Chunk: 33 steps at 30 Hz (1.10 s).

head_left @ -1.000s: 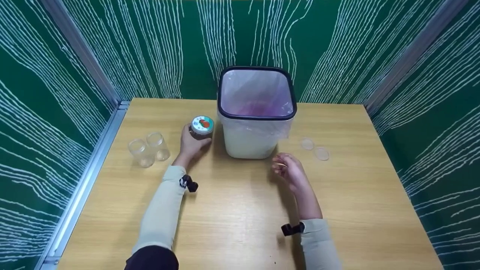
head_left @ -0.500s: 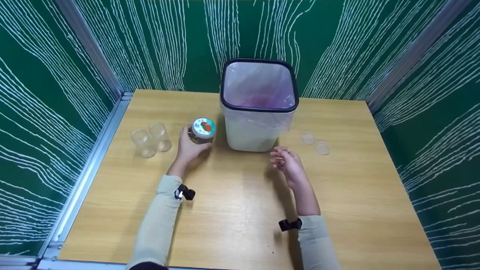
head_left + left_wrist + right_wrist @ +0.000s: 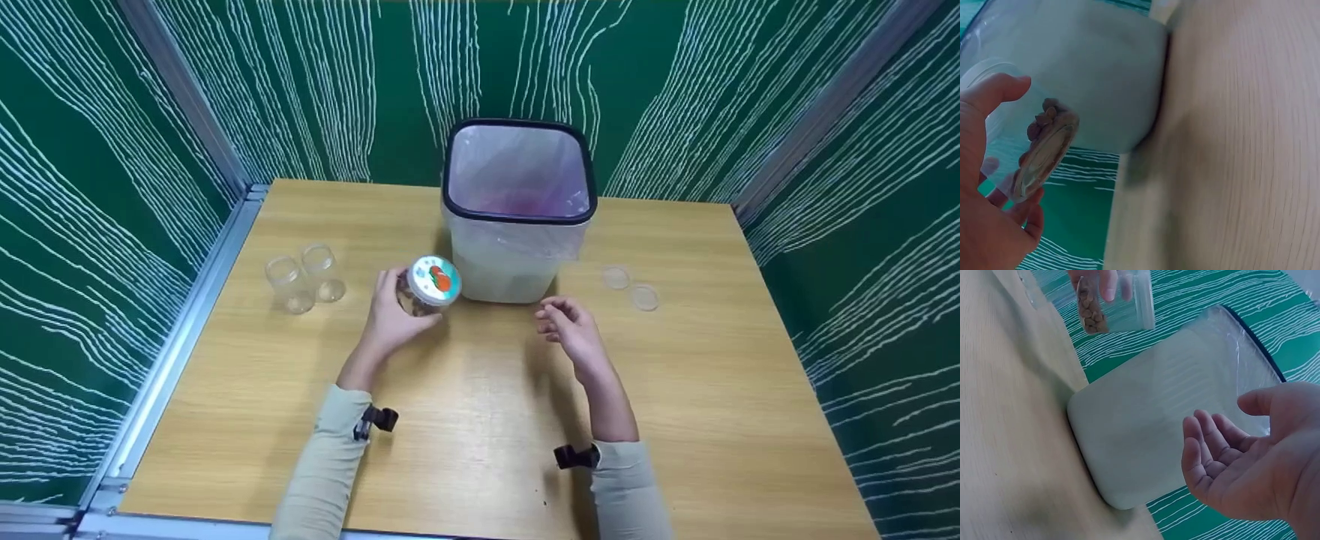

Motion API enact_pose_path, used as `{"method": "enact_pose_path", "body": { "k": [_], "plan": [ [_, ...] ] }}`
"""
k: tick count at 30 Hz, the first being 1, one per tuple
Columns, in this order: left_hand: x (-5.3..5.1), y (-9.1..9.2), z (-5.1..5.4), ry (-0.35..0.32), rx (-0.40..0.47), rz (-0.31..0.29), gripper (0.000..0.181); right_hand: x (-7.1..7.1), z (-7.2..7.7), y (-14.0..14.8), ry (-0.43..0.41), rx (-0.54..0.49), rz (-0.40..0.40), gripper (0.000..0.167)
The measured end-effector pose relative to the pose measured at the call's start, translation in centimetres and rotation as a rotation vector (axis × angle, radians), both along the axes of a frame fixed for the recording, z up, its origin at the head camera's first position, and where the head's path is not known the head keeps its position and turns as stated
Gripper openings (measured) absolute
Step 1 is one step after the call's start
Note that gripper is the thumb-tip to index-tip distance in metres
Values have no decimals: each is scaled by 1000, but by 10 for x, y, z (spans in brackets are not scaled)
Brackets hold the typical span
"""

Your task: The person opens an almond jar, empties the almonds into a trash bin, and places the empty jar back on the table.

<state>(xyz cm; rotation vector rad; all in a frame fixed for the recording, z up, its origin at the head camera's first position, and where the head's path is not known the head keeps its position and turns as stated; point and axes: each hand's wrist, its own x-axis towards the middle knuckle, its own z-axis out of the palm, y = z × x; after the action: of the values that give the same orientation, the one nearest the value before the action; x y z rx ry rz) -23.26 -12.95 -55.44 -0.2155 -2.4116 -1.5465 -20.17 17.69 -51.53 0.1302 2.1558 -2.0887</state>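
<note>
My left hand (image 3: 391, 319) grips a clear jar (image 3: 433, 283) with a printed lid showing an orange-red picture, held off the table left of the bin. Small brown pieces lie at the jar's bottom, as the left wrist view shows between thumb and fingers of the hand (image 3: 994, 169). In the right wrist view the jar (image 3: 1123, 306) is tilted, its pieces gathered at the base. My right hand (image 3: 577, 334) hovers in front of the bin, fingers loosely bent and holding nothing; in its own wrist view the hand (image 3: 1252, 455) has its palm turned up.
A bin (image 3: 502, 262) with a black rim and a clear liner stands at the table's back middle. Two clear jars without lids (image 3: 291, 285) stand at the left. Two clear discs (image 3: 616, 278) lie right of the bin. Green walls with white lines surround the wooden table (image 3: 720, 390).
My left hand has lifted the jar and moved it to the right, towards the bin and my right hand. The right hand has barely moved.
</note>
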Motion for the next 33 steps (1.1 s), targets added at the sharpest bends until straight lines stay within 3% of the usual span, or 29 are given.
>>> {"method": "enact_pose_path", "body": {
  "k": [8,12,15,22,28,33],
  "plan": [
    [28,21,10,113,-155,-38,84,10,5,-1,119,113,71,18],
    [39,32,13,168,-257,-54,82,21,26,-4,234,179,130,20],
    [45,40,14,182,-322,-69,82,29,38,-8,272,254,192,28],
    [50,59,9,200,-385,-112,83,23,17,-5,322,346,280,54],
    [50,67,5,246,-455,-137,84,24,10,-8,393,434,285,68],
    [52,72,7,271,-492,-140,84,25,5,-13,403,478,311,73]
  ]
}}
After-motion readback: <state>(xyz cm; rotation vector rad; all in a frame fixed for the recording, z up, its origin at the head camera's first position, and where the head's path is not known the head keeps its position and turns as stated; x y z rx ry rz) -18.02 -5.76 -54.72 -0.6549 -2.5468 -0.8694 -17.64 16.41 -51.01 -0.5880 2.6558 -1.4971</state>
